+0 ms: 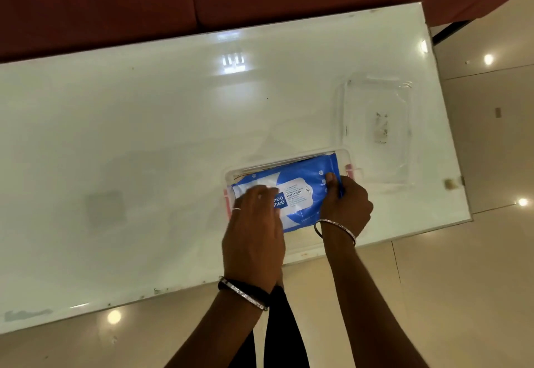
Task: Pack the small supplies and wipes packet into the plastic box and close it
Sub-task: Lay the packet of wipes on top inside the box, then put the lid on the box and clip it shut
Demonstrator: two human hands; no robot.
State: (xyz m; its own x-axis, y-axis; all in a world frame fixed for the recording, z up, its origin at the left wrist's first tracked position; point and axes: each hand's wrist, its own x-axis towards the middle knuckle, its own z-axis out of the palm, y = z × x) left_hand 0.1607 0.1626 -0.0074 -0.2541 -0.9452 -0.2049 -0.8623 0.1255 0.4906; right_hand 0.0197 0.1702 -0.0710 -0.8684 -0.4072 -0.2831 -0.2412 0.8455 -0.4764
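Note:
A blue wet-wipes packet (303,191) lies in the clear plastic box (289,162) near the table's front edge. Its near part sticks out over the box's front. My left hand (254,231) rests flat on the packet's left half, fingers blurred. The packet's right end is gripped by my right hand (344,208), thumb on top. Something dark shows under the packet's far edge; the other small supplies are hidden. The clear lid (375,133) lies flat to the far right, apart from the box.
The glossy white table (144,150) reflects ceiling lights. Its right edge runs close behind the lid, its front edge just below my hands. A red-brown sofa (115,6) stands behind the table. Beige tiled floor (462,295) lies around it.

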